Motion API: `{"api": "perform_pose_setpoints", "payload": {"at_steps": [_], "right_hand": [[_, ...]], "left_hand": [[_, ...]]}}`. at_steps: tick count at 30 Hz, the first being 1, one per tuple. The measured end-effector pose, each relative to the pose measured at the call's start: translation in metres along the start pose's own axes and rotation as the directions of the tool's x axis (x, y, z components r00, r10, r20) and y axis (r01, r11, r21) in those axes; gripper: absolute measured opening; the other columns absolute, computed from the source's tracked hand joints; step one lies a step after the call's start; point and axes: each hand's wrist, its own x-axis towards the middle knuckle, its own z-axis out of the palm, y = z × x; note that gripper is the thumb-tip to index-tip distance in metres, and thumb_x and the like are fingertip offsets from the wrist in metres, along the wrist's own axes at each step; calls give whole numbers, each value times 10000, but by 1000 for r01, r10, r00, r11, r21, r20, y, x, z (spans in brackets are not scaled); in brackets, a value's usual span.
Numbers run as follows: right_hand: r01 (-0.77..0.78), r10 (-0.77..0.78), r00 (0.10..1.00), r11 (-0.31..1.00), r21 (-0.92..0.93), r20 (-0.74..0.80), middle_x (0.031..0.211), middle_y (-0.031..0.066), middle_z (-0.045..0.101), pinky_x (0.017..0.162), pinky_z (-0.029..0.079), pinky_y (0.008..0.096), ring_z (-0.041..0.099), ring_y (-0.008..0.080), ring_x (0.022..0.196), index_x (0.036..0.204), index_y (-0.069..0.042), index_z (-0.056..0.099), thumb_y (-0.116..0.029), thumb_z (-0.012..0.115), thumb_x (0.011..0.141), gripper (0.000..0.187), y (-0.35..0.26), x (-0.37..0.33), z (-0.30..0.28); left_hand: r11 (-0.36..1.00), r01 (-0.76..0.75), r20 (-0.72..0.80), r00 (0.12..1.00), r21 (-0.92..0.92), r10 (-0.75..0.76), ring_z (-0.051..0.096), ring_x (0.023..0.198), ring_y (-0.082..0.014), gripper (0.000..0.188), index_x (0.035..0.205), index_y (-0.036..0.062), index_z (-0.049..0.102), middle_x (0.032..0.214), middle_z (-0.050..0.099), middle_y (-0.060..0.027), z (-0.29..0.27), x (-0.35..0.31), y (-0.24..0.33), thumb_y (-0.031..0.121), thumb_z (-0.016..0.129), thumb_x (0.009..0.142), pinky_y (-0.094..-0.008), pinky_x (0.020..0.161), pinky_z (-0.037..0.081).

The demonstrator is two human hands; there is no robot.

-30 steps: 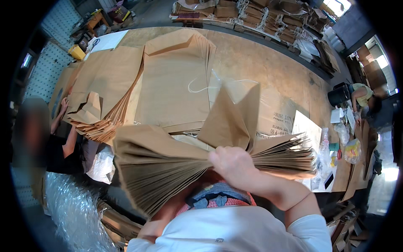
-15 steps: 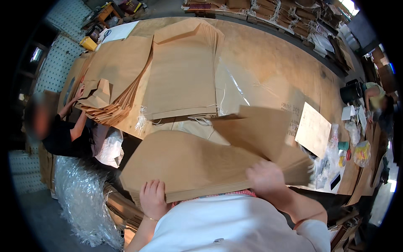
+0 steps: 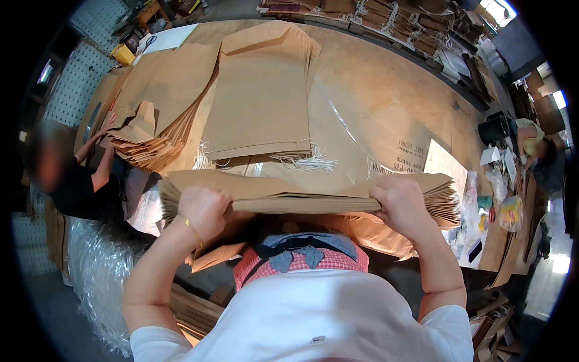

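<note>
A thick bundle of brown paper bags [image 3: 301,196] is held flat at the near edge of the big work table [image 3: 386,96]. The left hand [image 3: 202,211] is closed tight on the bundle's left part, and the right hand [image 3: 401,205] is closed tight on its right part. The bundle looks squared up already, though its far side is hard to see. It has not been put down yet. Farther in on the table, a tall stack of bags [image 3: 259,96] and a fanned pile [image 3: 151,120] are already laid out.
</note>
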Motion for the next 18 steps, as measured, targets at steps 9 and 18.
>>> {"api": "perform_pose_setpoints", "payload": {"at_steps": [9, 18], "right_hand": [[-96, 98, 994, 995, 38, -47, 686, 66, 574, 613, 471, 388, 588, 269, 748, 695, -72, 589, -141, 760, 569, 223, -16, 10, 21], [-118, 121, 990, 992, 49, -76, 703, 110, 576, 613, 469, 411, 585, 311, 701, 725, -74, 608, -108, 723, 569, 197, -14, 24, 35]], "left_hand": [[998, 65, -32, 997, -15, -66, 621, 687, -324, 104, 701, 83, 624, 687, 628, -108, 19, -5, -13, 170, 678, 680, -432, 630, 491], [989, 123, -26, 992, 86, -121, 623, 758, -332, 200, 836, 106, 620, 761, 640, -120, 19, 11, -41, 221, 718, 705, -422, 664, 488]]}}
